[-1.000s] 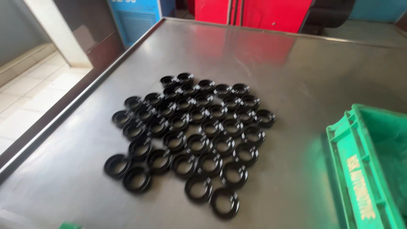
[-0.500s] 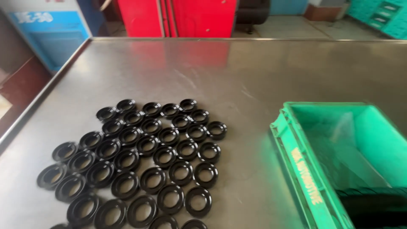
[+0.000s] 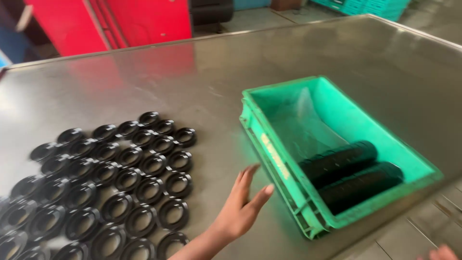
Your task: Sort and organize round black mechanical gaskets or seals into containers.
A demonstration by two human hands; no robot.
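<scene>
Bare steel separates left hand (image 3: 240, 204) from green crate (image 3: 284, 166) wall.

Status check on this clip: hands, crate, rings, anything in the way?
Left hand open, empty, by the green crate. Right hand barely in frame. Black rings laid flat on table; two black stacks in crate. Nothing blocking.

Pale lettering strip (image 3: 275, 155) on green crate (image 3: 308, 212)

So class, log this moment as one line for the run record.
left hand: open, empty, above table | right hand: barely visible | black rings: rows | green crate: two black stacks
</scene>
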